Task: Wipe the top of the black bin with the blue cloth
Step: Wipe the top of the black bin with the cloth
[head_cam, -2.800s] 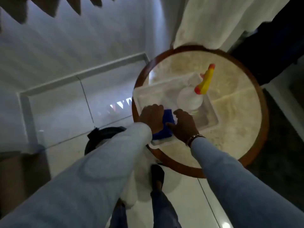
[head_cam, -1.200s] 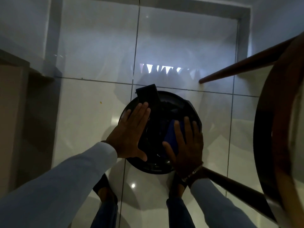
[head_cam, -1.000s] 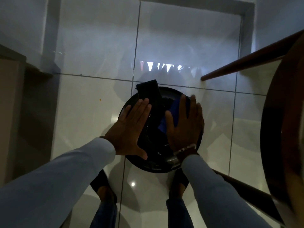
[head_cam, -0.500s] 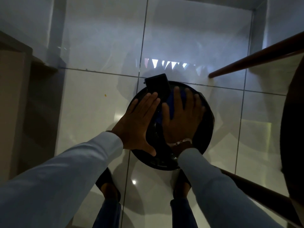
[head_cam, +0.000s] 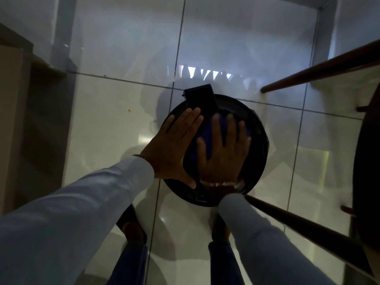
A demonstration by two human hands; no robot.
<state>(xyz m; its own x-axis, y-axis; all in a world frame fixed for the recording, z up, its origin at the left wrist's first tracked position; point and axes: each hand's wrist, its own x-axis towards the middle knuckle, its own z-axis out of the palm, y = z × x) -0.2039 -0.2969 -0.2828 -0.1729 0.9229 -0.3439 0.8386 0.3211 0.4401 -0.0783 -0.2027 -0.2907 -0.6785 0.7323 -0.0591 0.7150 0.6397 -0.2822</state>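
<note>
Since a moment ago the right hand [head_cam: 223, 149] has slid the blue cloth [head_cam: 206, 138] up toward the far side of the black bin [head_cam: 258, 153], while the left hand [head_cam: 174, 147] has stayed flat on the lid's left part. Neither hand closes a grip: the right lies spread, palm down, pinning the cloth to the lid, and the left presses open-palmed beside it, thumbs near each other.

Soft and thin, the cloth will likely bunch under the palm, so flat pressure suits it better than a pinch. Glossy and rounded, the bin top probably lets the cloth glide easily; the bin looks light enough to skid on the shiny tiled floor [head_cam: 115, 112], which may be why the left hand steadies it. A raised black tab [head_cam: 200, 98] at the far edge interrupts the sweep.

Close by on the right, dark wooden legs [head_cam: 308, 229] of a table [head_cam: 368, 182] crowd the right sleeve [head_cam: 267, 243], limiting elbow room. Both feet stand just below the bin.
</note>
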